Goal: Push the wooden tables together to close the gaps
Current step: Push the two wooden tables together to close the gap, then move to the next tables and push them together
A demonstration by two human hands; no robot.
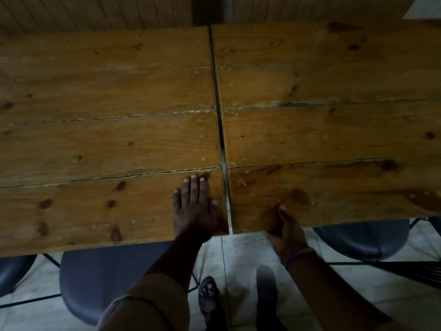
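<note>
Two plank-topped wooden tables stand side by side, the left table (100,139) and the right table (334,130). A thin dark gap (220,130) runs between them from front to back, a little wider at the near end. My left hand (194,209) lies flat, fingers spread, on the left table's near right corner. My right hand (285,231) grips the front edge of the right table near its left corner, thumb on top and fingers hidden underneath.
A dark round chair seat (114,280) sits under the left table's front edge, another (362,237) under the right table. My feet (210,299) stand on pale floor tiles. A wooden panelled wall (95,13) lies behind the tables.
</note>
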